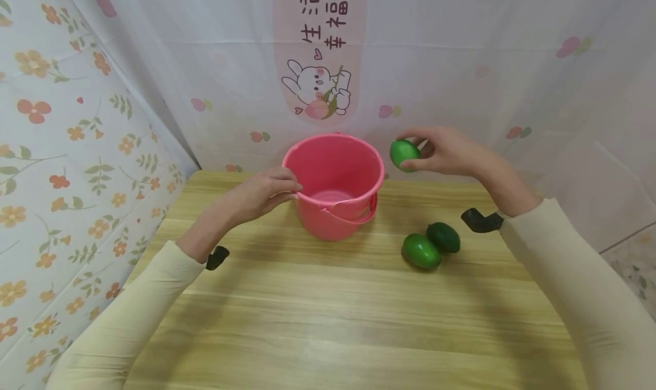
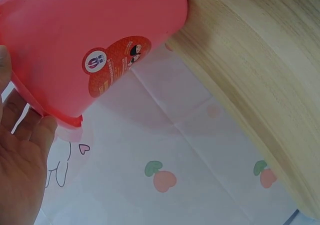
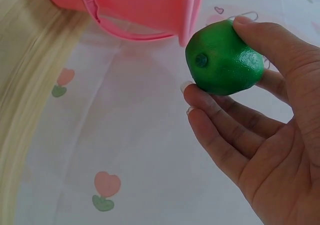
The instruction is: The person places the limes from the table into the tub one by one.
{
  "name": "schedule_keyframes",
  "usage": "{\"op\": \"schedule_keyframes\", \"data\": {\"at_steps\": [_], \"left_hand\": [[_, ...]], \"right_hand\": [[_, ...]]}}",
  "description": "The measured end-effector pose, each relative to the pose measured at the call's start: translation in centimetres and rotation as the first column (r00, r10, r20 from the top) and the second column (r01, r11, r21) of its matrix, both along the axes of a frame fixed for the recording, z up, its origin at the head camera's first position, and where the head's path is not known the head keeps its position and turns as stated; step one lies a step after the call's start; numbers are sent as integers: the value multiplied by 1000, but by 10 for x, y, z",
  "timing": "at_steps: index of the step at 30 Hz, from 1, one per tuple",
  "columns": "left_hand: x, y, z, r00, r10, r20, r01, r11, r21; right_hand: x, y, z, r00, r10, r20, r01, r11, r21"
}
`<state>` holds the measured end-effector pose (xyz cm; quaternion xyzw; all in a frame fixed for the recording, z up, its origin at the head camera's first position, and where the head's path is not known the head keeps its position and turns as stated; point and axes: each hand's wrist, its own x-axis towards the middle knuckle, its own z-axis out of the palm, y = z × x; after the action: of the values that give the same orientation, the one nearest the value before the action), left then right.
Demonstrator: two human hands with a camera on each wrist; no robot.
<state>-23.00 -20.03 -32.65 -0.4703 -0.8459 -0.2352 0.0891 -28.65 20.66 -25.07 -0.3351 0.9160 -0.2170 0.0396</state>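
A pink bucket [image 1: 333,219] stands upright near the back of the table, its handle hanging down at the front right. My left hand [image 1: 266,193] grips the left side of its rim, and the left wrist view shows the fingers at that rim [image 2: 65,120]. To the right of the bucket my right hand [image 1: 443,151] pinches a green lime [image 1: 404,154] between thumb and fingers, raised about level with the rim. Its stem end shows in the right wrist view, on the lime [image 3: 225,57]. The inside of the bucket shows only pink plastic.
Two more green fruits lie touching on the wooden table [image 1: 318,321] at the right: a glossy bright green one [image 1: 421,251] and a darker one [image 1: 443,237]. A printed white cloth [image 1: 451,54] hangs behind the table, and a flowered cloth [image 1: 77,168] hangs at the left.
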Motion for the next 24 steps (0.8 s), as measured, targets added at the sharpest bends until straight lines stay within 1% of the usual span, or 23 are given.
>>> {"op": "schedule_keyframes", "data": {"at_steps": [5, 10, 19, 24], "left_hand": [[0, 1, -1, 1000, 2, 5, -2, 1000, 3], [0, 1, 0, 1000, 6, 7, -6, 1000, -1], [0, 0, -1, 1000, -12, 4, 12, 1000, 6], [0, -1, -1, 1000, -19, -1, 19, 1000, 8]], "right_hand": [[-1, -5, 4, 1000, 13, -5, -13, 1000, 9], [-2, -9, 8, 1000, 10, 4, -10, 1000, 22], [-3, -21, 12, 1000, 12, 4, -12, 999, 53], [-6, -31, 12, 999, 33, 10, -33, 998, 45]]}}
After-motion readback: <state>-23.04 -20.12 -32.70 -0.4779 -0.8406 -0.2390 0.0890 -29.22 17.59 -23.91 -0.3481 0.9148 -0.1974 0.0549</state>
